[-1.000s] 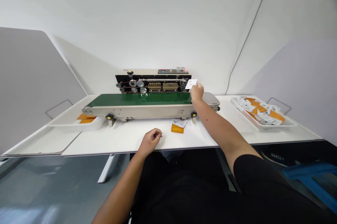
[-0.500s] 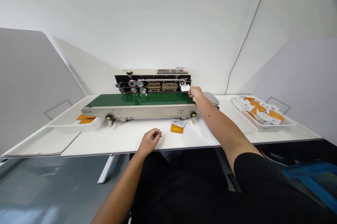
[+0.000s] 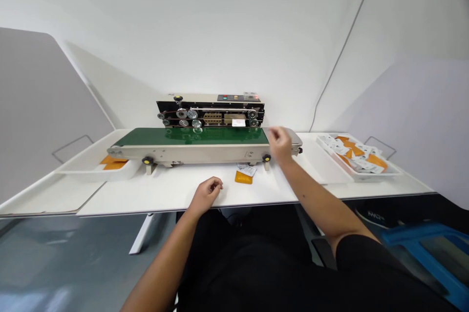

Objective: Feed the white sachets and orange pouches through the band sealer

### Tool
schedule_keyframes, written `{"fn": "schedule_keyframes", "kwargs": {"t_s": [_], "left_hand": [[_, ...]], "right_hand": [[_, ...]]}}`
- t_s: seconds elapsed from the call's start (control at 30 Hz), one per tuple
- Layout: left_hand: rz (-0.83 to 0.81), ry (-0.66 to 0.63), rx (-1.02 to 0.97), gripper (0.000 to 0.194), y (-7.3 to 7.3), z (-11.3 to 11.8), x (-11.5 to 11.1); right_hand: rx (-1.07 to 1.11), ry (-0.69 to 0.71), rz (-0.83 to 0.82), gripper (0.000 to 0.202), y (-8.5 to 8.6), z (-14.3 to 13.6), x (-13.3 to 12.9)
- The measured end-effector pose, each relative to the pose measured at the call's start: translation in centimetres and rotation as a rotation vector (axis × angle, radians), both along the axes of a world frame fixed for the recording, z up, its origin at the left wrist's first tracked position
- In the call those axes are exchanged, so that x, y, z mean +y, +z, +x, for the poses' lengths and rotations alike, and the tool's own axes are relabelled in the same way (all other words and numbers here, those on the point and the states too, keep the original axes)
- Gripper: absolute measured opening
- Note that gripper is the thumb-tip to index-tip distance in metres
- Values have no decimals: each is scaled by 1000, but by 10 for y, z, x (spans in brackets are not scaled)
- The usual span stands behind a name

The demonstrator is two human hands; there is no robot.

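Note:
A white sachet (image 3: 238, 122) is in the band sealing machine (image 3: 212, 112), hanging above the green conveyor belt (image 3: 194, 136). My right hand (image 3: 280, 143) is apart from it, over the right end of the conveyor. Motion blurs its fingers, and I see nothing in them. My left hand (image 3: 208, 192) rests on the white table (image 3: 146, 197) near the front edge, fingers loosely curled with nothing visible in them. To its right lie an orange sachet (image 3: 244, 178) and printed white sachets (image 3: 247, 170), partly beneath the conveyor.
At the right, a white tray (image 3: 357, 175) holds several orange and white sachets. Another white tray (image 3: 126, 173) at the left end of the conveyor has orange sachets in it. Grey panels (image 3: 32, 107) flank the table. A blue stool (image 3: 421, 236) is at the lower right.
My right hand has let go of the white sachet and drawn back right and toward me. The sachet has moved left along the sealer. My left hand stays in place.

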State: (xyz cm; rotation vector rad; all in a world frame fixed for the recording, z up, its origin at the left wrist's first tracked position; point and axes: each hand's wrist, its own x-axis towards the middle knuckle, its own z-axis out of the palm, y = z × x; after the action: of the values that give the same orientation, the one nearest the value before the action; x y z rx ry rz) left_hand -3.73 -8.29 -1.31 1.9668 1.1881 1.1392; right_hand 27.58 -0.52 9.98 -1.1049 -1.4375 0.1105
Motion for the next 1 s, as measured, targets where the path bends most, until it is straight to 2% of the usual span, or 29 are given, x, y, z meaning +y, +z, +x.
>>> {"fn": "schedule_keyframes", "kwargs": {"t_s": [0.07, 0.1, 0.13, 0.17, 0.23, 0.33, 0.4, 0.53, 0.67, 1.0], "left_hand": [[6, 2, 7, 11, 0, 1, 0], [10, 1, 13, 11, -1, 1, 0], [15, -1, 20, 11, -1, 2, -1], [20, -4, 27, 11, -1, 2, -1], [28, -9, 42, 12, -1, 3, -2], [28, -13, 57, 12, -1, 2, -2], [25, -17, 56, 13, -1, 2, -1], [7, -16, 40, 11, -1, 3, 1], [-2, -10, 41, 11, -2, 5, 2], [7, -16, 41, 11, -1, 3, 0]], "right_hand": [[-299, 325, -182, 27, -32, -23, -31], [-452, 445, -254, 30, -48, -36, -42], [-557, 506, -290, 38, -64, -48, -50], [-626, 540, -303, 46, -78, -58, -55], [-685, 505, -328, 64, -101, -74, -56], [-713, 395, -433, 83, -121, -86, -47], [-724, 384, -472, 81, -127, -88, -42], [-660, 404, -435, 67, -133, -84, -39], [-606, 302, -450, 76, -136, -79, -40], [-609, 182, -511, 78, -126, -84, -47]]}}
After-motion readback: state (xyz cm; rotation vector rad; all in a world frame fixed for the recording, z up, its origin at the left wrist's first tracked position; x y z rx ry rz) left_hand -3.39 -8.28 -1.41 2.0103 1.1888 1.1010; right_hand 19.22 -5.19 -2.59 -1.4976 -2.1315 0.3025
